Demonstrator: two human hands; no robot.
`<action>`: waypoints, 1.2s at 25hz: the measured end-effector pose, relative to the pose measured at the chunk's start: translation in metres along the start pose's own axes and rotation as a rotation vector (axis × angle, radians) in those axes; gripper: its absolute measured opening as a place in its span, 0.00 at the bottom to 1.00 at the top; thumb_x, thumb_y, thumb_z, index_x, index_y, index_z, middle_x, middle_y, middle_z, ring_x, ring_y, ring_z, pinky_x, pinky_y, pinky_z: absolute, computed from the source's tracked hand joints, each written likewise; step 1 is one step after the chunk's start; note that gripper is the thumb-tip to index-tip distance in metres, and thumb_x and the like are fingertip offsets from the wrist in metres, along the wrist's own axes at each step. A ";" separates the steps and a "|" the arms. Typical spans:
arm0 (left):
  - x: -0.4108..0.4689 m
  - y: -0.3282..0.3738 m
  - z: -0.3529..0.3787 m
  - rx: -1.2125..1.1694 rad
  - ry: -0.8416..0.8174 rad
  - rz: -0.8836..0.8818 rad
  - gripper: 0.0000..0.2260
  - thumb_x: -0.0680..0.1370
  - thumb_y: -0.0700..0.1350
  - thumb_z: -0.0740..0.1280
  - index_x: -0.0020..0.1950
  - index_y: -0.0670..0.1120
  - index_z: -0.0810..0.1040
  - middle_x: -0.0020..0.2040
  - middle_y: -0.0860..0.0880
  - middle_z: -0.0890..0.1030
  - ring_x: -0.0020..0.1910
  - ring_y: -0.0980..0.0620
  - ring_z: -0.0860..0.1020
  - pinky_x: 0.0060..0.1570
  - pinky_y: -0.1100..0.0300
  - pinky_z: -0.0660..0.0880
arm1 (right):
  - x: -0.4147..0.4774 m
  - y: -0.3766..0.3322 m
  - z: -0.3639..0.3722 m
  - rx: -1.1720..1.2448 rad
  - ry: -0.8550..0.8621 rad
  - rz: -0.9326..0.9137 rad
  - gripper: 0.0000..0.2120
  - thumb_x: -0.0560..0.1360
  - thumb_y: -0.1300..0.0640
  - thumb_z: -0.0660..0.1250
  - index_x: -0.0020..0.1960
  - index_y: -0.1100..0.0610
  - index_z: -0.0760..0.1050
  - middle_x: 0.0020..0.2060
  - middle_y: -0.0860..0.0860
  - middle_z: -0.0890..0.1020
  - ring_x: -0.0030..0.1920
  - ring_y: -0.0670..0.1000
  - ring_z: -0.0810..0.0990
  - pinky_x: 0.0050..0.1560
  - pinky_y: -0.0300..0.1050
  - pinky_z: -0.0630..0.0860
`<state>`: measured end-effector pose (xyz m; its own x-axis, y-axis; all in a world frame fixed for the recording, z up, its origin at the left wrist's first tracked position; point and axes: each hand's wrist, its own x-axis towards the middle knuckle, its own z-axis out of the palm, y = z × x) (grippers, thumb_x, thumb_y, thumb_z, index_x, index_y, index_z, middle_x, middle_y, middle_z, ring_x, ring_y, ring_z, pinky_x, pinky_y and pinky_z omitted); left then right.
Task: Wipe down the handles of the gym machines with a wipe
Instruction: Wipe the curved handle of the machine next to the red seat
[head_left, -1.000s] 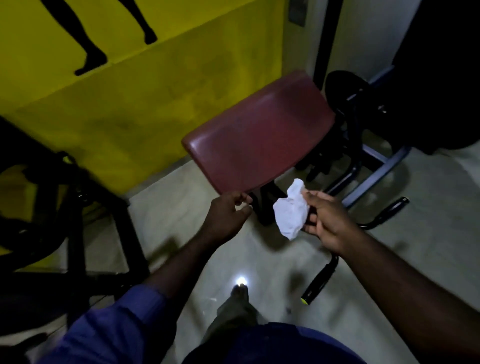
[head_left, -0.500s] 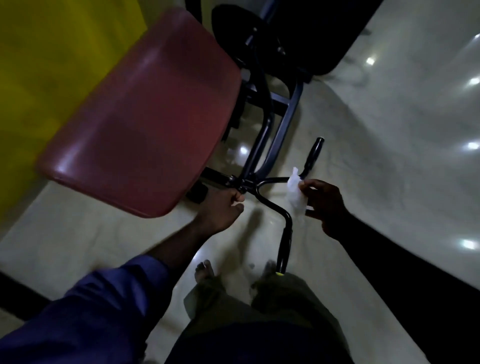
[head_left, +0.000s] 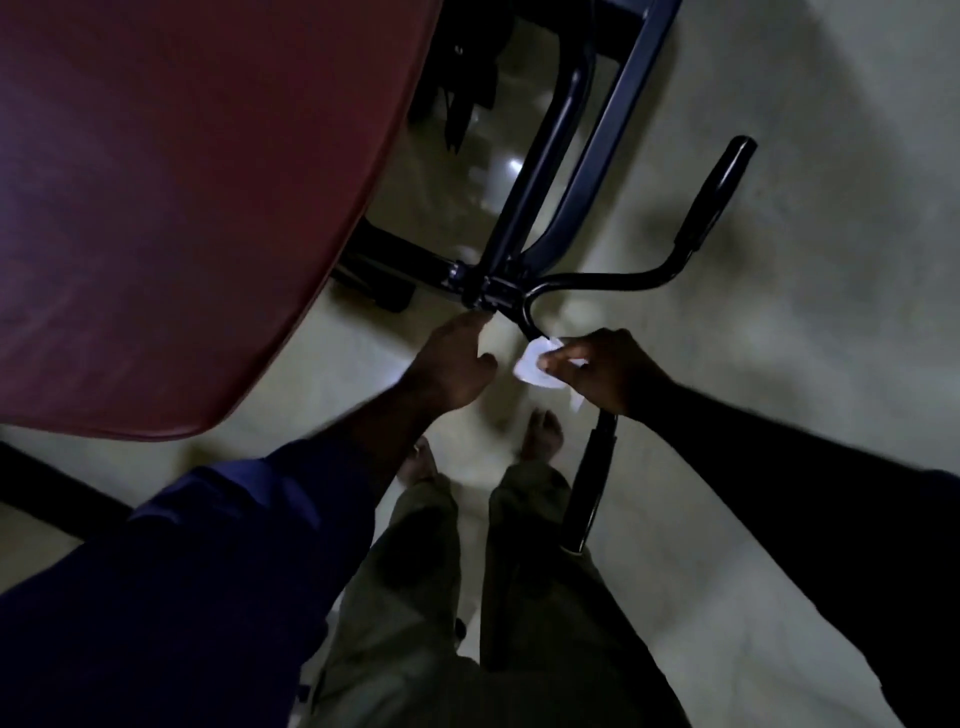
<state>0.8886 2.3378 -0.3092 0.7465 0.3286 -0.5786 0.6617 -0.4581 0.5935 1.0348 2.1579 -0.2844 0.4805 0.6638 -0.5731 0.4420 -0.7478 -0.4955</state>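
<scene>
White crumpled wipe (head_left: 535, 370) sits at centre frame, pressed against the black handlebar (head_left: 597, 282) just below its bend. The right hand (head_left: 605, 374) pinches the wipe between thumb and curled fingers. The left hand (head_left: 449, 364), just left of it, holds nothing; its fingers are loosely curled, the forefinger reaching to the pivot bracket (head_left: 485, 291), contact indeterminable. The near grip (head_left: 589, 483) extends below the right hand. A red pad (head_left: 182, 208) fills the upper left.
</scene>
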 end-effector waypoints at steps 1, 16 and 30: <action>0.008 -0.001 0.005 0.000 0.000 0.002 0.29 0.80 0.42 0.67 0.81 0.41 0.64 0.81 0.42 0.66 0.81 0.46 0.62 0.79 0.59 0.56 | 0.005 0.007 0.009 -0.007 0.015 0.032 0.18 0.81 0.42 0.66 0.46 0.53 0.86 0.42 0.51 0.87 0.48 0.50 0.85 0.48 0.40 0.73; 0.023 -0.011 0.041 -0.049 0.071 0.047 0.33 0.78 0.36 0.67 0.82 0.40 0.61 0.83 0.41 0.59 0.83 0.46 0.56 0.78 0.66 0.51 | 0.029 0.040 0.005 0.096 -0.582 -0.072 0.14 0.84 0.42 0.57 0.43 0.46 0.72 0.37 0.47 0.77 0.40 0.46 0.78 0.46 0.44 0.72; -0.004 0.023 0.070 0.153 -0.022 0.317 0.37 0.72 0.30 0.63 0.82 0.37 0.58 0.83 0.38 0.56 0.83 0.39 0.54 0.80 0.58 0.53 | -0.062 0.067 0.030 0.628 -0.322 0.104 0.10 0.85 0.47 0.62 0.57 0.51 0.79 0.53 0.52 0.83 0.54 0.49 0.84 0.54 0.49 0.80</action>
<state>0.8961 2.2684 -0.3320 0.9104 0.1327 -0.3920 0.3776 -0.6537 0.6558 1.0115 2.0659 -0.3020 0.2062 0.6233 -0.7543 -0.1606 -0.7389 -0.6544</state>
